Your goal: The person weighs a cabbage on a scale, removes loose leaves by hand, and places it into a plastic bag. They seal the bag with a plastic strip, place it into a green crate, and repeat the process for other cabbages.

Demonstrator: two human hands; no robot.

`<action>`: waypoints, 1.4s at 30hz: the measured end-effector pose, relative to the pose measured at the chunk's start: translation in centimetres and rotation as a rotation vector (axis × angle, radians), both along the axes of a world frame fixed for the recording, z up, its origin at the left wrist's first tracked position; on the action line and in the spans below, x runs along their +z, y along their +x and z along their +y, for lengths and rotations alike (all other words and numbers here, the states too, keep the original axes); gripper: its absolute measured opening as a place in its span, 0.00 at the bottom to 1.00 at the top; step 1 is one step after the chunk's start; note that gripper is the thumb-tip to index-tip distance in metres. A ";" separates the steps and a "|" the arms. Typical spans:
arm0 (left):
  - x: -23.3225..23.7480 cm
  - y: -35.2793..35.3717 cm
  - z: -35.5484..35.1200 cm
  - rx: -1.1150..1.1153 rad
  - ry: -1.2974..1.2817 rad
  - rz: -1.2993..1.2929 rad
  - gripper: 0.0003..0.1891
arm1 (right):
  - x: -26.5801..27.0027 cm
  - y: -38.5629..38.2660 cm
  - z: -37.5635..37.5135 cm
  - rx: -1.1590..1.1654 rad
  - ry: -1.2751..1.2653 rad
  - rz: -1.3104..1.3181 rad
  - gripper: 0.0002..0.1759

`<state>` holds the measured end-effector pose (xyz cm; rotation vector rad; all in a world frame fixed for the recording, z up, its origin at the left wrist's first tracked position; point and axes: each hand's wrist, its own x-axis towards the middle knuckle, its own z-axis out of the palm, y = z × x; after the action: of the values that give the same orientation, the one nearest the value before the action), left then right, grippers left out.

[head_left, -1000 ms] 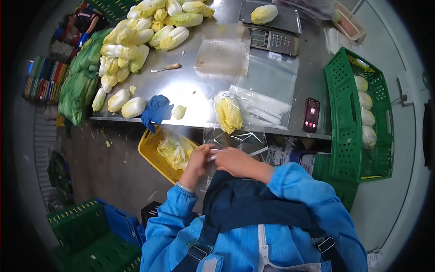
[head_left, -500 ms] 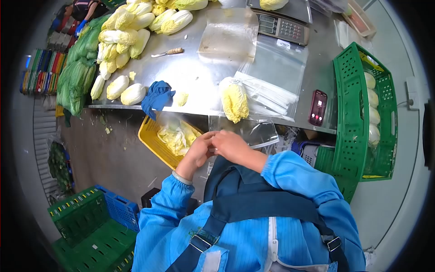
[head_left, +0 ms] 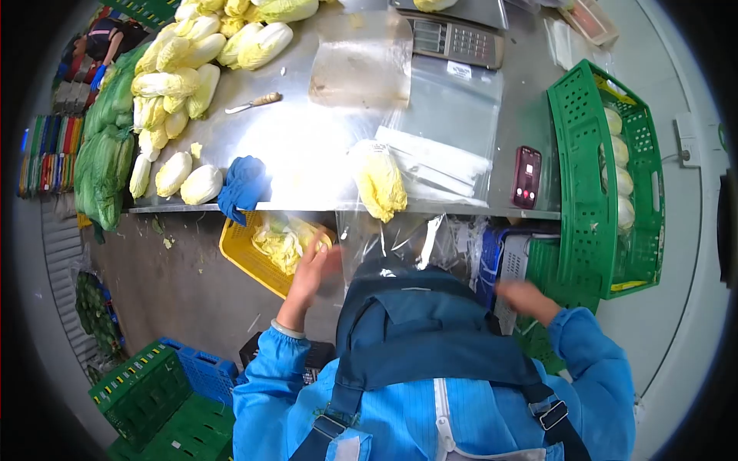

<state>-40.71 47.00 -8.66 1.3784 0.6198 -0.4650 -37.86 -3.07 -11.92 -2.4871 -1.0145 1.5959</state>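
My left hand [head_left: 309, 269] is over the near right edge of the yellow crate [head_left: 254, 265], fingers stretched out and partly blurred, with nothing visible in it. Cabbage leaf trimmings [head_left: 278, 240] lie in that crate. On the right, my right hand [head_left: 524, 298] is in front of the green crates below the table; motion blur smears its fingers. Between my hands, a napa cabbage [head_left: 378, 180] lies at the table edge on clear plastic bags. One clear bag [head_left: 415, 234] hangs over the edge above my dark apron [head_left: 423, 330].
The metal table [head_left: 288, 138] holds piled napa cabbages [head_left: 184, 54], a knife [head_left: 254, 102], a blue glove [head_left: 242, 188], a scale [head_left: 453, 40] and a phone [head_left: 526, 177]. A green crate [head_left: 573, 184] with cabbages stands right. Green crates [head_left: 138, 384] sit lower left. Another person [head_left: 108, 38] is far left.
My hands, together at the table edge before, are now apart: left hand by the yellow crate, right hand out to the right. The whole view has shifted, so the table things appear further left.
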 end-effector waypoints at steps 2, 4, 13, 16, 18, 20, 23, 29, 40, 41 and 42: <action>-0.9 0.4 -0.2 -0.291 0.839 -0.436 0.36 | 3.1 3.8 7.0 -0.269 0.415 -0.690 0.25; -0.2 1.9 -0.9 -0.549 1.123 -0.741 0.32 | 3.2 7.4 12.9 -0.269 0.600 -0.851 0.23; -0.4 5.6 1.5 -0.469 0.445 -0.469 0.13 | -1.4 14.7 15.9 -0.620 0.941 0.032 0.12; -1.6 7.6 1.5 -0.227 0.217 -0.245 0.19 | -2.1 16.2 18.3 -0.999 0.890 0.260 0.21; -3.0 8.7 1.8 -0.139 0.161 -0.107 0.19 | -2.9 16.6 19.7 -1.267 0.680 0.343 0.23; -4.5 9.1 0.8 -0.024 0.150 -0.027 0.20 | -4.5 16.3 20.9 -1.267 0.531 0.153 0.25; -8.1 8.5 0.1 0.062 0.168 0.089 0.19 | -5.9 15.8 22.3 -1.150 0.334 -0.067 0.25; -8.6 8.5 -0.6 0.016 0.273 0.039 0.20 | -2.4 15.3 20.5 -1.312 0.515 -0.608 0.18; -4.6 15.1 -1.2 -0.384 0.904 -0.586 0.37 | -0.1 14.9 27.3 -0.326 0.788 -0.671 0.39; -3.7 16.7 -0.7 -0.554 0.971 -0.727 0.36 | 1.0 15.9 26.9 -0.400 0.857 -0.614 0.37; -2.9 18.5 0.0 -0.710 1.044 -0.871 0.36 | 1.3 17.3 26.5 -0.602 0.820 -0.469 0.35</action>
<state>-22.24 46.96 -11.53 2.5786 -0.4799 -0.0016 -20.57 23.41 -10.59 -2.2295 -0.6317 0.3221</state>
